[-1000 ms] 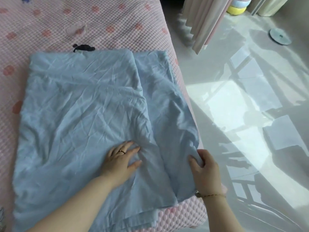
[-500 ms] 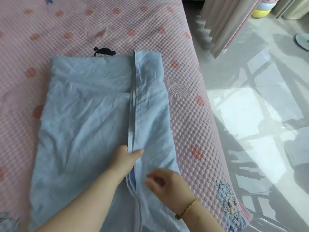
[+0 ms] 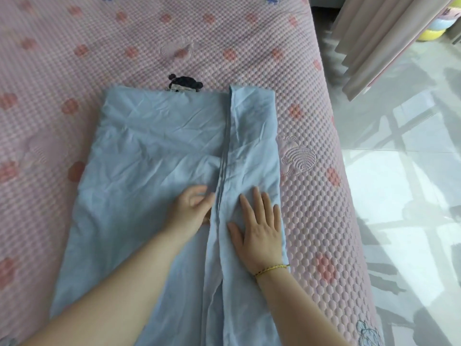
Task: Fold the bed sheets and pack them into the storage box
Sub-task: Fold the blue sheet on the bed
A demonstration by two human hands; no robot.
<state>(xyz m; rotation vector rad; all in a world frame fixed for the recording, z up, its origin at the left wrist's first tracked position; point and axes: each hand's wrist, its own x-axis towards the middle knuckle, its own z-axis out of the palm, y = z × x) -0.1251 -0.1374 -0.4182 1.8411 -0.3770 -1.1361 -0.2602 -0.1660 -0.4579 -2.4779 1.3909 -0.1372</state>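
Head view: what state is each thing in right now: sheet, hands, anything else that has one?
blue sheet: partly folded, wrinkled, lying flat on the bed cover.
right-side flap: folded over onto the sheet.
right hand: flat, fingers straight, pressing the flap.
left hand: on the sheet at the flap's edge; grip unclear.
curtain: hanging, gathered in pleats.

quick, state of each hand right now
Left hand: open, resting on the blue sheet at the fold.
Right hand: open, pressed flat on the sheet.
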